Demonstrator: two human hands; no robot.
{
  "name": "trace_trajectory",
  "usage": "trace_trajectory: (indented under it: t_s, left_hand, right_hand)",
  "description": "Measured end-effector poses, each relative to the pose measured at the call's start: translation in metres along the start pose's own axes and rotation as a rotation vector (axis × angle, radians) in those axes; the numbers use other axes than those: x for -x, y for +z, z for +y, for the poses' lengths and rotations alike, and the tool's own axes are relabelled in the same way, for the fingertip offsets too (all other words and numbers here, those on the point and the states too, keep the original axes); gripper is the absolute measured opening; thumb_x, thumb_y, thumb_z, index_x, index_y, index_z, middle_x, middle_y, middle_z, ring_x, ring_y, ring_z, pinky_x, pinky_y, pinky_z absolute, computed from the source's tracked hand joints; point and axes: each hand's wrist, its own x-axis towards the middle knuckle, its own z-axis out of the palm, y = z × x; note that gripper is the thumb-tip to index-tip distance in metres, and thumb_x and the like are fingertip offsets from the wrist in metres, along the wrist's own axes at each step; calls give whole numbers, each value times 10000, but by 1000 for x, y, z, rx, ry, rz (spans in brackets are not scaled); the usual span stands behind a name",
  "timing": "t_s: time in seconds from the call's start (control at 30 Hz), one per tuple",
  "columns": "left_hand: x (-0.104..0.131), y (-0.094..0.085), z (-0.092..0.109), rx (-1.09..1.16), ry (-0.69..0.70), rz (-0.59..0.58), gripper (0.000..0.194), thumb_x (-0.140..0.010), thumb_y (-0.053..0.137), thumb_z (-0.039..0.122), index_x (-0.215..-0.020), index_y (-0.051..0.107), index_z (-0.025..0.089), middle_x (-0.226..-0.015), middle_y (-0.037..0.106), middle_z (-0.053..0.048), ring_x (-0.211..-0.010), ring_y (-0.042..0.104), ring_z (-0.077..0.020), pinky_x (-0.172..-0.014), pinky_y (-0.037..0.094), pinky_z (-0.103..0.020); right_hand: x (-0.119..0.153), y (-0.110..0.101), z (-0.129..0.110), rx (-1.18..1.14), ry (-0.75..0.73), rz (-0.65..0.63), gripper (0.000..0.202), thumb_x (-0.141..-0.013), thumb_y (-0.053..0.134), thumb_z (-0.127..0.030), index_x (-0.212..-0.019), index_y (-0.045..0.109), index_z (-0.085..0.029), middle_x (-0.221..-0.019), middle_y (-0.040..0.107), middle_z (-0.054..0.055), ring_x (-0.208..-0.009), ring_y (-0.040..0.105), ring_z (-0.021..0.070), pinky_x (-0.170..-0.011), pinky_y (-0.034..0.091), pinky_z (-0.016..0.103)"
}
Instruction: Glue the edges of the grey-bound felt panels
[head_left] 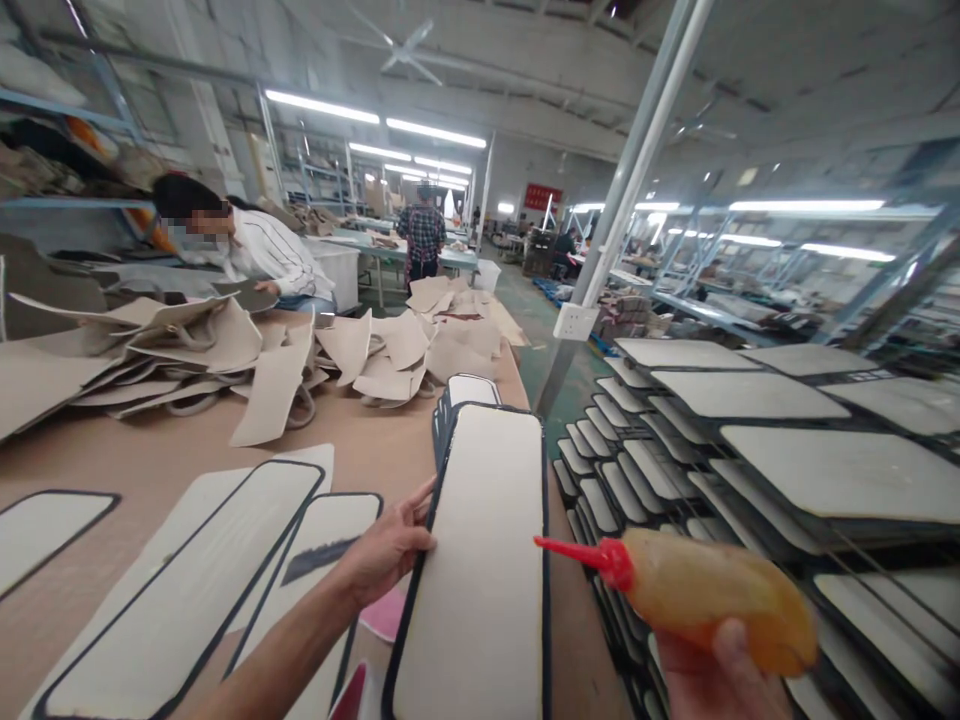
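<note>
My left hand (pixel 394 545) grips the left edge of a long cream panel (pixel 484 540) with dark edging and rounded corners, its thumb on the top face. The panel lies lengthwise in front of me, near the table's right edge. In my right hand (pixel 712 670) is a squeeze bottle (pixel 712 590) of amber liquid with a red nozzle. Its tip points left, close to the panel's right edge. A stack of similar panels (pixel 472 388) stands just beyond. To the left lie more dark-edged panels (pixel 187 580), one with a dark strip (pixel 319 560) across it.
Racks of cream panels (pixel 780 395) fill the right side, beside a metal post (pixel 630 150). Loose beige pieces (pixel 187 350) are heaped across the table (pixel 360 450). A person in a white top (pixel 274 255) leans over its far left side; another person (pixel 422 235) stands farther back.
</note>
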Motion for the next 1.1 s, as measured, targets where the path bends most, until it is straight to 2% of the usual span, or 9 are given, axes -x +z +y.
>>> trace_trajectory:
  t_s: [0.07, 0.17, 0.27, 0.43, 0.57, 0.67, 0.83, 0.9, 1.1]
  left_hand:
    - [-1, 6, 3, -26, 16, -31, 1073, -534, 547, -34, -1538, 283, 235, -1323, 630, -77, -1088, 626, -205, -727, 487, -201]
    - [-4, 13, 7, -80, 9, -73, 1053, -537, 533, -24, -1532, 303, 235, -1303, 641, -71, -1093, 622, -217, -750, 488, -215]
    - [-7, 18, 9, -135, -17, -123, 1027, -534, 532, -19, -1519, 339, 200, -1259, 661, -88, -1064, 633, -238, -748, 497, -240]
    - [-12, 25, 13, -151, -68, -118, 995, -537, 548, -21, -1497, 378, 179, -1219, 676, -77, -1022, 640, -203, -740, 495, -215]
    - [-20, 30, 18, -114, -61, -119, 988, -527, 551, -29, -1483, 403, 175, -1154, 698, -64, -940, 650, -170, -723, 496, -197]
    - [-26, 33, 19, -93, -47, -116, 980, -511, 549, -39, -1461, 443, 178, -1092, 714, -48, -871, 651, -142, -693, 485, -170]
    - [-30, 41, 18, -98, -96, -203, 982, -506, 571, -29, -1452, 460, 211, -1122, 716, -48, -848, 667, -156, -673, 505, -191]
    - [-32, 46, 18, -101, -111, -246, 976, -499, 575, -28, -1436, 483, 229, -1136, 717, -41, -855, 674, -164, -700, 518, -205]
    - [-41, 60, 14, -115, -139, -258, 948, -485, 550, -34, -1396, 531, 228, -1145, 722, -37, -903, 681, -185, -744, 533, -230]
  right_hand:
    - [-11, -1, 5, 12, -30, -46, 710, -532, 927, -387, -1182, 640, -373, -1334, 586, -60, -1056, 627, 154, -807, 573, 218]
    - [-23, -1, 12, 41, -63, -106, 634, -565, 915, -343, -1144, 663, -283, -1079, 704, 15, -913, 670, 159, -795, 576, 246]
    - [-31, 6, 19, 79, -115, -162, 566, -568, 910, -328, -1064, 669, -202, -913, 711, 44, -859, 678, 177, -796, 572, 269]
    - [-41, 8, 25, 126, -210, -171, 665, -538, 905, -278, -1126, 607, -190, -1007, 694, 43, -885, 659, 162, -819, 544, 238]
    - [-22, -12, 27, 222, -168, -226, 697, -554, 893, -276, -1177, 595, -183, -1081, 683, 77, -974, 652, 219, -841, 545, 273]
    - [-6, -21, 25, 255, -117, -260, 816, -501, 907, -255, -1242, 570, -201, -1165, 668, 91, -1079, 625, 260, -899, 525, 278]
    - [-28, -12, 9, 158, -288, -18, 746, -461, 924, -265, -1130, 596, -213, -1040, 694, 36, -921, 662, 166, -807, 536, 196]
    - [-38, -15, 3, 140, -347, 22, 744, -447, 925, -270, -1114, 599, -219, -1004, 686, 8, -900, 655, 145, -803, 530, 184]
    - [-25, -38, 7, 229, -248, -182, 755, -542, 894, -269, -1211, 550, -198, -1164, 664, 116, -1054, 645, 244, -894, 535, 307]
